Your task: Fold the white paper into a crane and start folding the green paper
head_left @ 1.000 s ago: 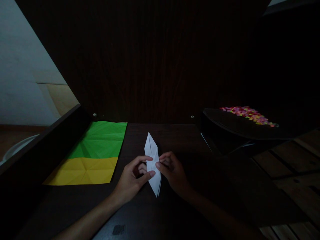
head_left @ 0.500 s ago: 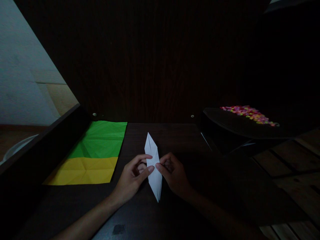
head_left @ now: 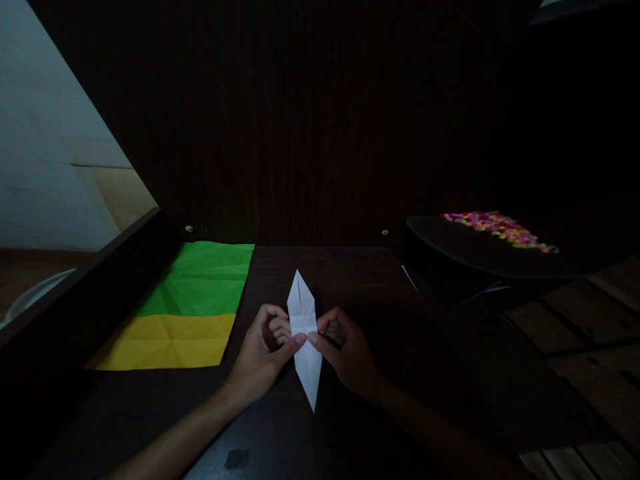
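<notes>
Dark desk (head_left: pixel 350 427): folded white paper (head_left: pixel 306 347) between both hands

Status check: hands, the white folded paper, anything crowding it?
Left hand and right hand both pinch the white folded paper at mid-length. Paper is a long diamond, over the dark table. Green and yellow sheets lie apart, left.

forearms cut off at bottom edge, coloured bits (head_left: pixel 500 228) too small to tell
</notes>
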Tool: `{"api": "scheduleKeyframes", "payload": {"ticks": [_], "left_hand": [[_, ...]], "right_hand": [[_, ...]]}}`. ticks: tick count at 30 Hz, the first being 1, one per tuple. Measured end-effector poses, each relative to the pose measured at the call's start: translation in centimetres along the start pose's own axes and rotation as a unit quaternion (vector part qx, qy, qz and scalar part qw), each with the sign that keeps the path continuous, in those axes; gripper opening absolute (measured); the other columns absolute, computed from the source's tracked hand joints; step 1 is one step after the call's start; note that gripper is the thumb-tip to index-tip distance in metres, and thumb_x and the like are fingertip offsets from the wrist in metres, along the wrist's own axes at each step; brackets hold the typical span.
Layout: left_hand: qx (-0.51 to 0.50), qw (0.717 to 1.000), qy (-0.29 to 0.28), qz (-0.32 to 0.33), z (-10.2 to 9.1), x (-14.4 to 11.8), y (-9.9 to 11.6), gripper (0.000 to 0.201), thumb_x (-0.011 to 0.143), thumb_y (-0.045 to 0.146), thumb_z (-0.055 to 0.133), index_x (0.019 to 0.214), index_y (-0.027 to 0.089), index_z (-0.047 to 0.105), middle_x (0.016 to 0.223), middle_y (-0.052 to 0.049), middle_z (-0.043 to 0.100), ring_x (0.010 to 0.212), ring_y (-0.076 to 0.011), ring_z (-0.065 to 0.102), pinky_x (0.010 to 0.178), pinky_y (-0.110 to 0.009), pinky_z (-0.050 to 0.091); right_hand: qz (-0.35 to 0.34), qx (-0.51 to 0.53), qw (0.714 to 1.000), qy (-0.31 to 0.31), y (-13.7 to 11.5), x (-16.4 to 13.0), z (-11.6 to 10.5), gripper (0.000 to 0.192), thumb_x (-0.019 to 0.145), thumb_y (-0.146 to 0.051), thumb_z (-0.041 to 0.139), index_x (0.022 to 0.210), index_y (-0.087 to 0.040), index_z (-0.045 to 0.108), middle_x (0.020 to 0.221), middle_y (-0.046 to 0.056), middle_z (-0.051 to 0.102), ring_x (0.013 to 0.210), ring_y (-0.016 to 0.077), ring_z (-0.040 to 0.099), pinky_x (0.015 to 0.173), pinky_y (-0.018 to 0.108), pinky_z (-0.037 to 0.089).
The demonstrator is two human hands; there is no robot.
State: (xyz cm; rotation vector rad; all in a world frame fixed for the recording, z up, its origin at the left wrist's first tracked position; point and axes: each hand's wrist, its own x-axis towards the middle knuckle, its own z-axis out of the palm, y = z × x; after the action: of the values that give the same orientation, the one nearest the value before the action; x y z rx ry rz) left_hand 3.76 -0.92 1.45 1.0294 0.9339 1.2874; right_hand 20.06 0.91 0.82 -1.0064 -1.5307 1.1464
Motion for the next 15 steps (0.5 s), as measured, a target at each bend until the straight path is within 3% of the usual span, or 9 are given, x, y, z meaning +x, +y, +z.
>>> {"api": "scheduleKeyframes", "payload": {"ticks": [10,15], "left_hand": [[-0.003,1.0,0.005,0.003,0.11,-0.08,0.52,0.039,0.073,0.025,0.079,0.09,0.021,0.044,0.065,0.008,0.051,0.058,-0.0067,0.049,0.057,-0.018,0.039],[-0.019,0.999,0.025,0.017,0.01,0.14,0.41,0.042,0.072,0.024,0.081,0.095,0.022,0.046,0.066,0.007,0.058,0.059,-0.0082,0.055,0.059,-0.018,0.043]], "right_hand": [[0.022,0.027,0.999,0.001,0.25,-0.08,-0.05,0.016,0.078,-0.027,0.066,0.082,-0.022,0.051,0.072,-0.003,0.054,0.067,0.0131,0.055,0.062,0.024,0.045],[0.039,0.036,0.999,-0.004,0.1,-0.08,0.09,0.017,0.077,-0.027,0.068,0.085,-0.022,0.054,0.075,-0.001,0.061,0.071,0.0148,0.061,0.065,0.025,0.049]]}}
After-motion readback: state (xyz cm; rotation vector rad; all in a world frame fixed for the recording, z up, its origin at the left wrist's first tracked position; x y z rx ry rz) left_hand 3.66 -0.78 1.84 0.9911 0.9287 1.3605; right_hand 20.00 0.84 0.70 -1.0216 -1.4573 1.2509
